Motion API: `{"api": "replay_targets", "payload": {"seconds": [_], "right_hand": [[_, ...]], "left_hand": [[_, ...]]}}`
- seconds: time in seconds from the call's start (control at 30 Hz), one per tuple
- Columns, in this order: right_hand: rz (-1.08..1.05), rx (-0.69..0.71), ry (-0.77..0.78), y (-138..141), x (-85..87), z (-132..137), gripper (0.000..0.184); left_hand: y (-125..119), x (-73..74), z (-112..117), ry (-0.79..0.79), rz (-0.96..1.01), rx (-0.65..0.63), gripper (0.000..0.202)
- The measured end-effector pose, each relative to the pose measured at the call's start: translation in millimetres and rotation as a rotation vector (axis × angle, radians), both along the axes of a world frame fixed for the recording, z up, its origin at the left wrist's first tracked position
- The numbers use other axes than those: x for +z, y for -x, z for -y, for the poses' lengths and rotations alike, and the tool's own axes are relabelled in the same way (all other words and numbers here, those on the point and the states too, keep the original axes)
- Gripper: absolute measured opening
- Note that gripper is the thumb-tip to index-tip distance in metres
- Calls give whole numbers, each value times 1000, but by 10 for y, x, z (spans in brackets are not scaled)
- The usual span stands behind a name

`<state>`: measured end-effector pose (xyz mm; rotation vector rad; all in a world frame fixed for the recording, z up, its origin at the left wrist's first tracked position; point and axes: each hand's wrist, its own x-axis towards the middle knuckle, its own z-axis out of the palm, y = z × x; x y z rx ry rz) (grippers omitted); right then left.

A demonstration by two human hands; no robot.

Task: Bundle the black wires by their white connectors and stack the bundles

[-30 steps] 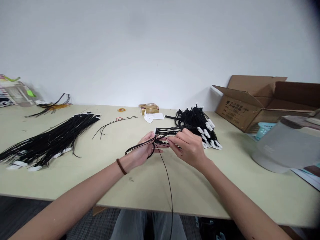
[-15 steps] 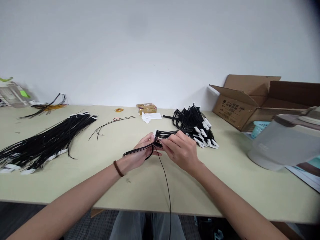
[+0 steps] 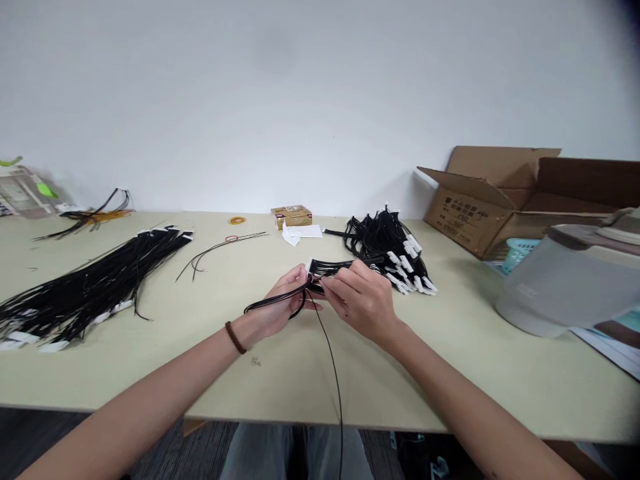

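a black cable (image 3: 330, 268) with a white connector (image 3: 309, 266) is held over the middle of the table (image 3: 270, 393), between the two hands. the left hand (image 3: 280, 303) is closed around its connector end, with loops of wire crossing the palm; the right hand (image 3: 363, 297) has thumb and forefinger pinched tight at the wires, though i can't tell which strand they grip. one thin strand (image 3: 333, 357) trails down past the table's near edge

the closest thing in the way is a heap of black cables (image 3: 383, 237) with white ends, just beyond the right hand, and the held wires run toward it. farther right, a grey jug (image 3: 565, 280) stands near the right forearm, with a teal cup (image 3: 520, 252) and an open carton (image 3: 463, 215) behind it. straight ahead, paper slips (image 3: 307, 231) lie against a small gold box (image 3: 291, 216), with a yellow coil (image 3: 237, 221) and some loose wires (image 3: 215, 248) to their left. well apart, at the left, spreads a long bundle of cables (image 3: 95, 287)
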<state>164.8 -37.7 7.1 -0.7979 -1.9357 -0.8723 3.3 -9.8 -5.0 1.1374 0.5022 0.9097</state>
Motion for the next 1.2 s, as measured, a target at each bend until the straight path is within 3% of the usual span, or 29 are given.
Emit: {"api": "replay_targets", "payload": {"seconds": [0.77, 1.2], "right_hand": [[21, -27, -2, -9, 10, -2, 14], [-20, 26, -9, 19, -58, -17, 11]], "left_hand": [[5, 8, -2, -30, -30, 3, 23], [1, -2, 29, -68, -79, -5, 24]]}}
